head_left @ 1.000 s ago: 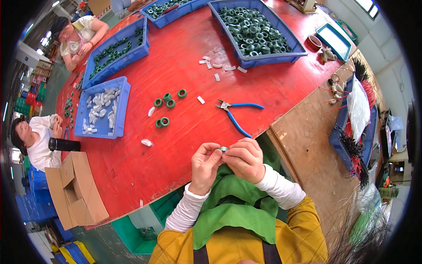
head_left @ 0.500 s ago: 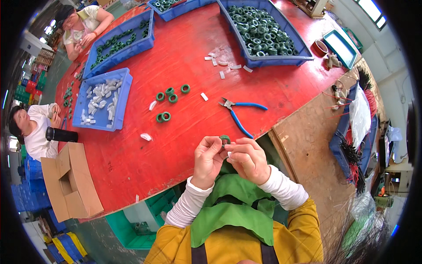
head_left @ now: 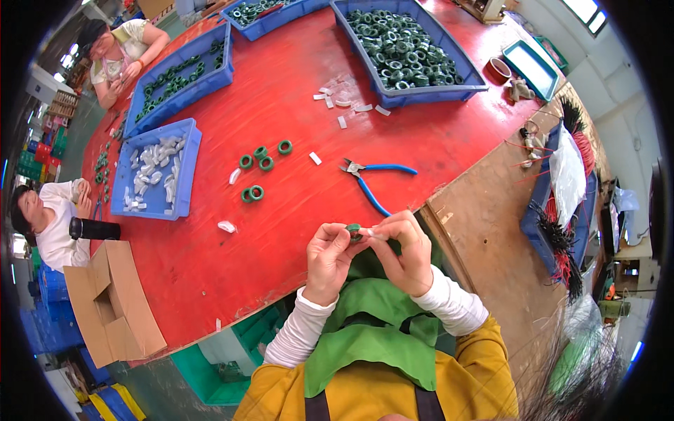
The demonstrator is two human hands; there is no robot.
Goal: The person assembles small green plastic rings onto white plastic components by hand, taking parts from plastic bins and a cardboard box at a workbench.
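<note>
My left hand [head_left: 330,261] is closed, pinching a dark green ring [head_left: 353,229] between thumb and fingertips. Against the ring's right side, my right hand [head_left: 406,252] is closed on a small white piece [head_left: 366,232], mostly covered by the fingers. Beyond my hands lie several loose green rings [head_left: 266,163], some of them in touching pairs. Beside them are a curved white piece [head_left: 234,176], a flat white strip [head_left: 315,158] and another white piece [head_left: 227,226]. Wire cutters [head_left: 372,170] with blue handles rest on the red table, jaws spread.
Blue trays hold green rings [head_left: 404,52] and white pieces [head_left: 151,172]. More white strips [head_left: 342,103] lie below the far tray. Two people work at the left edge, near a black bottle [head_left: 95,229] and an open cardboard box [head_left: 116,305]. A wooden board [head_left: 484,210] adjoins on the right.
My right fingers have shifted up to the ring's right side, and the white piece now shows between them and the ring. The whole view has shifted slightly.
</note>
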